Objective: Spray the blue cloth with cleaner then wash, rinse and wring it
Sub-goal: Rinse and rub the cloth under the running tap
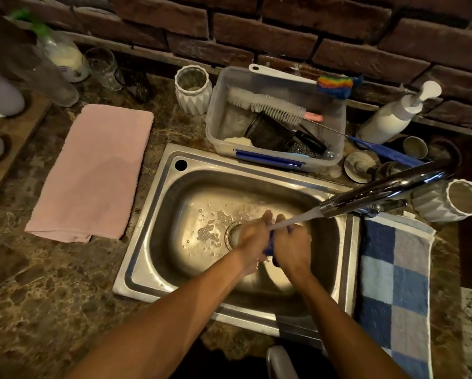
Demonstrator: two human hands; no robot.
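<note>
Over the steel sink (158,214), my left hand (252,236) and my right hand (293,247) squeeze the bunched blue cloth (269,246) between them. Only a narrow dark blue strip of it shows between my palms. Water runs from the chrome faucet (379,191) in a white stream onto my hands and the cloth. Soap bubbles lie on the sink floor left of the drain (232,233). A spray bottle with a green trigger (57,47) stands at the back left, blurred.
A folded pink towel (92,170) lies left of the sink. A blue checked towel (396,277) lies on the right. Behind the sink sits a clear tub of brushes (275,119), with a white pump bottle (393,116), white ribbed cups (192,88) and glasses around it.
</note>
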